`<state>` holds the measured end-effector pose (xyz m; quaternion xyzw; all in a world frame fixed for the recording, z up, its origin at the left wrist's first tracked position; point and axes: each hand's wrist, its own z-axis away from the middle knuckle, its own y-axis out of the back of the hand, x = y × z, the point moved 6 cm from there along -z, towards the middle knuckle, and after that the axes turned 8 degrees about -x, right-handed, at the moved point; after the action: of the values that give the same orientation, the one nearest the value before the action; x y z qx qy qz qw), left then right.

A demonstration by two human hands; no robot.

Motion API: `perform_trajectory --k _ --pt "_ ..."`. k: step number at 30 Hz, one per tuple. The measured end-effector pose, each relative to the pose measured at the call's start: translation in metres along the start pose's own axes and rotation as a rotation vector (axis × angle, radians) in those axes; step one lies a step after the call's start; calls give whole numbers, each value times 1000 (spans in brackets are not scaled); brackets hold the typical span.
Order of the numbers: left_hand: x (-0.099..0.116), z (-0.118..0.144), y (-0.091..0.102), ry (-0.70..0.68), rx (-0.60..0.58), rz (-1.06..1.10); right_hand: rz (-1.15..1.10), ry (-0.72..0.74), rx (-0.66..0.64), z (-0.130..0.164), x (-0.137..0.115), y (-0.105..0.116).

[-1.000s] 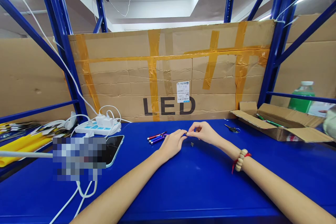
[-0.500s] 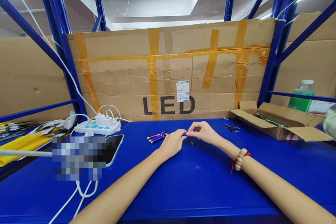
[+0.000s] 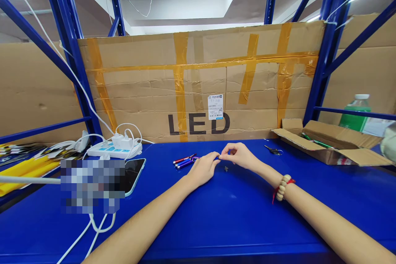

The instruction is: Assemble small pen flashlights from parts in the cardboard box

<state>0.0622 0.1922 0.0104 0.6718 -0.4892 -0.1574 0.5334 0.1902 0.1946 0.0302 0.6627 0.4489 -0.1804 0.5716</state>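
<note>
Small dark penlight [image 3: 219,157], mid-frame above the blue surface [image 3: 235,214], pinched end to end between left hand [image 3: 202,169] and right hand [image 3: 239,156]: likely light, rigid, slick-barrelled; best held by fingertips at both ends.

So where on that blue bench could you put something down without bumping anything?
The widest bare patch of the blue bench lies between the two forearms. More sits right of the right hand, before the open carton. It is crowded at the left: power strip, phone, white cables. Small pens lie by the left hand.
</note>
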Motion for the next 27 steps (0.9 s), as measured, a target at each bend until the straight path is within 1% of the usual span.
perform_trajectory --k 27 --pt "1 0 0 -11 -8 33 26 0 -2 1 -1 1"
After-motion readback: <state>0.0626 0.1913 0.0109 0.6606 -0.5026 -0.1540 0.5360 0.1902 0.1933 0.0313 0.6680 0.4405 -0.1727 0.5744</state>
